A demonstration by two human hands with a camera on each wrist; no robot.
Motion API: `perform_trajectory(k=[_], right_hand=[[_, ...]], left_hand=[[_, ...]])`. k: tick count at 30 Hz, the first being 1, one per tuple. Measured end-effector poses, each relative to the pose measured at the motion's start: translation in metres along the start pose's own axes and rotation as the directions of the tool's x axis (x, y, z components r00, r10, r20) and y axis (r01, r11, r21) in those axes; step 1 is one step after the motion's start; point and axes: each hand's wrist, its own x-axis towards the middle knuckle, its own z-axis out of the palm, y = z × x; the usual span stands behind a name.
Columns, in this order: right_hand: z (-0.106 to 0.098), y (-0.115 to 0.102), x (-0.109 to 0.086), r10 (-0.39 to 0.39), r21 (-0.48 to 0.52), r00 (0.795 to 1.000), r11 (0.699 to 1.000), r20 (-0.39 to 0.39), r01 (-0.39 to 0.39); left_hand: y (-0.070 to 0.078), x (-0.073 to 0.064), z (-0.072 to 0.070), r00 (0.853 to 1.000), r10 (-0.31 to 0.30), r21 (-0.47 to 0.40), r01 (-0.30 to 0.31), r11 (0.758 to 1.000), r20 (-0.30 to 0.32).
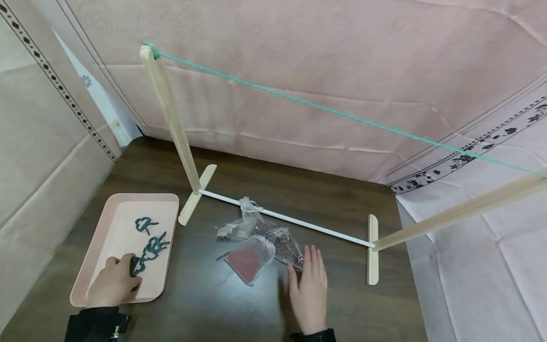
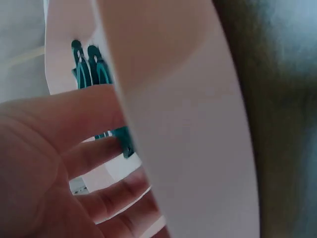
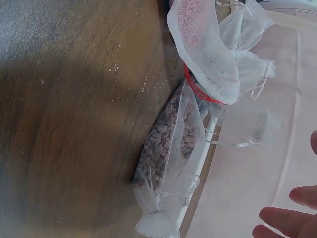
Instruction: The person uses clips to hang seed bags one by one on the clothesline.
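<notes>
My left hand (image 1: 112, 282) is over the pink tray (image 1: 112, 213), its thumb and forefinger pinching a dark green plastic clothespin (image 1: 136, 266). Beyond it in the tray lie more green clothespins (image 1: 155, 246). In the left wrist view the tray's wall partly hides the fingertips. My right hand (image 1: 311, 289) rests with straight fingers beside a sheer drawstring pouch of dark reddish pebbles (image 3: 166, 144). Next to that pouch lies another pouch of pinkish-red grains (image 1: 245, 263). Behind them are paler sheer pouches (image 1: 247, 223), whose contents I cannot make out.
A wooden stand rises behind the pouches, with a left post (image 1: 175, 114) and a right post (image 1: 453, 209). A white bar (image 1: 316, 230) joins their feet. A green cord (image 1: 299, 99) stretches between the tops. Pale cloth (image 1: 278, 128) hangs behind the brown table (image 1: 205, 304).
</notes>
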Motion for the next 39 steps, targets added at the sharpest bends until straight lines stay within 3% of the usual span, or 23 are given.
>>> perform_trajectory(k=[6,11,16,22,28,31,33,36,39], right_hand=[[-0.002,0.002,-0.003,-0.022,0.015,0.999,1.0,-0.024,0.023],[-0.004,0.0,-0.003,-0.016,0.01,0.999,1.0,-0.029,0.016],[-0.004,-0.001,-0.004,-0.012,0.01,0.999,1.0,-0.039,0.012],[-0.004,0.002,-0.005,0.014,0.043,0.999,0.999,-0.037,-0.012],[-0.011,0.011,-0.004,0.078,0.129,0.994,0.989,-0.073,-0.068],[-0.015,0.011,-0.003,0.104,0.17,0.993,0.981,-0.052,-0.093],[-0.017,0.009,-0.002,0.123,0.191,0.992,0.975,-0.03,-0.115],[-0.019,0.003,-0.001,0.151,0.211,0.989,0.966,-0.001,-0.147],[-0.017,-0.008,0.0,0.161,0.239,0.987,0.958,0.009,-0.159]], left_hand=[[-0.009,0.006,-0.002,0.999,-0.004,-0.069,0.008,0.998,0.049],[-0.013,0.008,-0.002,0.999,-0.025,-0.051,0.028,0.998,0.045],[-0.015,0.008,-0.008,0.995,-0.045,-0.106,0.054,0.993,0.085],[-0.015,0.006,-0.012,0.994,-0.059,-0.086,0.066,0.994,0.089],[-0.015,0.004,-0.013,0.997,-0.076,-0.092,0.078,0.993,0.022],[-0.009,0.0,-0.013,0.995,0.004,-0.133,-0.017,0.991,-0.099],[0.001,-0.004,-0.011,0.978,0.069,-0.162,-0.102,0.982,-0.198],[0.021,-0.008,-0.007,0.922,0.166,-0.191,-0.244,0.951,-0.351],[0.043,-0.016,-0.006,0.874,0.225,-0.219,-0.343,0.914,-0.43]])
